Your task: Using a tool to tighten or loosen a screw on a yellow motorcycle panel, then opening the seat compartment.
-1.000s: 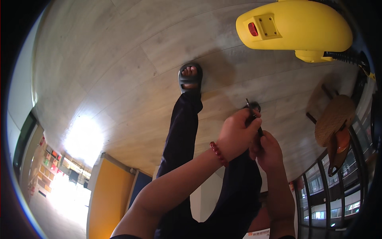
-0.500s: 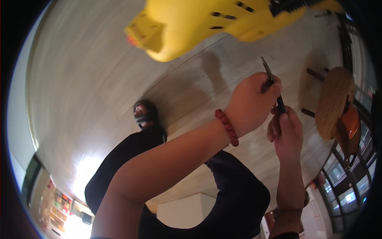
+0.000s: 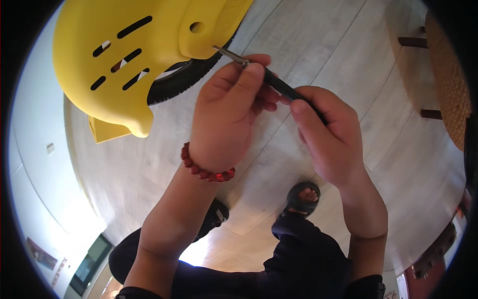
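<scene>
A slim screwdriver (image 3: pixel 281 86) with a black handle and a metal shaft slants across the space between my hands, its tip toward the upper left. My left hand (image 3: pixel 222 114), with a red bead bracelet (image 3: pixel 203 172) on its wrist, pinches it where the shaft meets the handle. My right hand (image 3: pixel 334 133) is closed round the rear of the handle. In the picture the tip overlaps the lower edge of a yellow plastic ride-on toy (image 3: pixel 164 32) with slots and a black tyre (image 3: pixel 184 82); whether they touch, I cannot tell.
A round woven stool (image 3: pixel 450 74) with dark wooden legs stands at the right edge. Below my hands are my feet in black sandals (image 3: pixel 302 198) on the pale plank floor (image 3: pixel 264 174). A white wall (image 3: pixel 40 129) runs along the left.
My view has turned, so the yellow toy now lies at the upper left and its wheel shows. The screwdriver stays in both hands and now slants more toward the left.
</scene>
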The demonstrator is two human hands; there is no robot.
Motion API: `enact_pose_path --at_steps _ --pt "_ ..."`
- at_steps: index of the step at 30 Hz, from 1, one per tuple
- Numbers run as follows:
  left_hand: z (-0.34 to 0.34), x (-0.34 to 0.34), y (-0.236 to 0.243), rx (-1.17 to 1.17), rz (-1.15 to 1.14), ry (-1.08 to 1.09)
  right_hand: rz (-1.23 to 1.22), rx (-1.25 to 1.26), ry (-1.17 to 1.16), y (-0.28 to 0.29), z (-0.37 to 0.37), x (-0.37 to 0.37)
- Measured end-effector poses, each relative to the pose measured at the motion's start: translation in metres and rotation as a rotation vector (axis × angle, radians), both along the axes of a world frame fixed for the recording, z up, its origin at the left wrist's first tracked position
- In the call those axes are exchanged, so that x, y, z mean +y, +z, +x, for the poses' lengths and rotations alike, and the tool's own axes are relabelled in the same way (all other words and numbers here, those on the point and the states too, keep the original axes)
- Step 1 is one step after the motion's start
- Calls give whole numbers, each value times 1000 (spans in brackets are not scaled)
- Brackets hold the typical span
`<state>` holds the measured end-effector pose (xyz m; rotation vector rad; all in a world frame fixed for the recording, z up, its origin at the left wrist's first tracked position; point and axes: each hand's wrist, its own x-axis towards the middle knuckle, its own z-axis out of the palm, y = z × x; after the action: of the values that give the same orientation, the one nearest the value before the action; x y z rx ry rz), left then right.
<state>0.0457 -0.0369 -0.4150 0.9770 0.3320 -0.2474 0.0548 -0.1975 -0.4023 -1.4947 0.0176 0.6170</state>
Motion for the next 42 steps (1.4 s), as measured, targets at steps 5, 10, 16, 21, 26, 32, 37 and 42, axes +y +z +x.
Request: enact_pose_path --at_steps 5,10,16,21,26,32,37,42 --pt "7 14 -6 -91 -20 35 75 -111 -23 -12 8 15" --pt "15 8 1 -50 17 136 85 -188 -18 -17 19 19" --pt "23 4 -6 -28 8 155 116 -267 16 -30 27 15" --pt "22 6 -3 -31 21 199 165 -298 35 -33 33 19" --pt "22 5 -9 -11 38 241 112 -265 101 -34 37 18" --pt "22 7 -3 -3 58 249 368 142 40 -27 34 25" --pt "24 20 -13 -95 -56 64 497 486 1 -14 43 22" --pt "27 11 -3 13 -13 217 495 515 -15 -12 41 25"
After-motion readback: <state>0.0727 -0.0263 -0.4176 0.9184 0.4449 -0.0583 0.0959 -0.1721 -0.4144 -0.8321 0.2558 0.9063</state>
